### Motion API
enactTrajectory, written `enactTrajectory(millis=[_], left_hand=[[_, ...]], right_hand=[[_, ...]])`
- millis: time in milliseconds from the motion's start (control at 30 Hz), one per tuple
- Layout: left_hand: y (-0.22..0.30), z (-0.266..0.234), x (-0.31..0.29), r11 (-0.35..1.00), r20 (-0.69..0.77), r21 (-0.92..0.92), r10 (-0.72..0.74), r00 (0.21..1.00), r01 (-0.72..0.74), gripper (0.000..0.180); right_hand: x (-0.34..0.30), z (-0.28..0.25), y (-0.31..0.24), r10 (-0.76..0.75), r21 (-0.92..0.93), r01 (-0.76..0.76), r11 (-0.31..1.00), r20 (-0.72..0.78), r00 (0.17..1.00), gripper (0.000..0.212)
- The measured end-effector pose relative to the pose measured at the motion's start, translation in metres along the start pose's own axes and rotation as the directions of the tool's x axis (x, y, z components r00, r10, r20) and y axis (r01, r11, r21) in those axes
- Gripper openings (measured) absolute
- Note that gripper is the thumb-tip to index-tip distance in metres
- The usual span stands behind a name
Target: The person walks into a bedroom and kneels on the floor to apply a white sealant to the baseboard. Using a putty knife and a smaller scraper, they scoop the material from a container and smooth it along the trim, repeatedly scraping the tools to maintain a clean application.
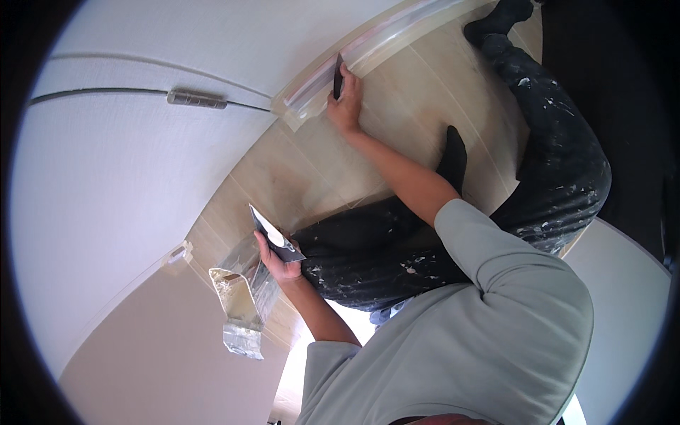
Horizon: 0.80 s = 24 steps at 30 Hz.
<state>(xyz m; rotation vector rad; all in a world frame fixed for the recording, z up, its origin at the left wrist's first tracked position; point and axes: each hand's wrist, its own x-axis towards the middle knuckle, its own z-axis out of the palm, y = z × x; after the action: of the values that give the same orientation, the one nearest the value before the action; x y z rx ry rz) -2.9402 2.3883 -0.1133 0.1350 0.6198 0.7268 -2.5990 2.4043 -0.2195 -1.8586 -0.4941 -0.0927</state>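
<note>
In my left hand [280,263] is a dark flat filler board [289,251], held tilted, with a lump of white filler [269,228] on its face. My right arm reaches up and across to the foot of the white wall. There my right hand [346,103] grips a thin dark spreader blade [338,76], its edge at the strip along the wall's base. Pale masking tape [397,53] runs along that strip and onto the floor. Beside my left hand stands an open silvery foil bag [242,340] with cream-coloured stuff inside.
The floor [312,170] is of beige planks. My bent legs in black, white-spattered trousers [389,248] lie across it, with a dark-socked foot [453,156] between. A grey cylindrical fitting [197,98] sits on a dark line on the white surface. More tape [177,256] marks a corner.
</note>
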Motion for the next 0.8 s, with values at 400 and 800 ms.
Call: enactTrajectory(millis=[400, 800], left_hand=[[-0.006, -0.004, 0.005, 0.996, -0.297, 0.031, 0.09, 0.951, -0.084, 0.033], [-0.003, 0.023, 0.004, 0.998, -0.119, -0.022, 0.048, 0.992, -0.051, 0.037]], right_hand=[[-0.092, 0.053, -0.07, 0.13, 0.067, -0.142, 0.988, 0.152, 0.98, 0.079], [-0.098, -0.055, -0.107, -0.085, 0.394, -0.084, 0.915, 0.393, 0.916, 0.041]])
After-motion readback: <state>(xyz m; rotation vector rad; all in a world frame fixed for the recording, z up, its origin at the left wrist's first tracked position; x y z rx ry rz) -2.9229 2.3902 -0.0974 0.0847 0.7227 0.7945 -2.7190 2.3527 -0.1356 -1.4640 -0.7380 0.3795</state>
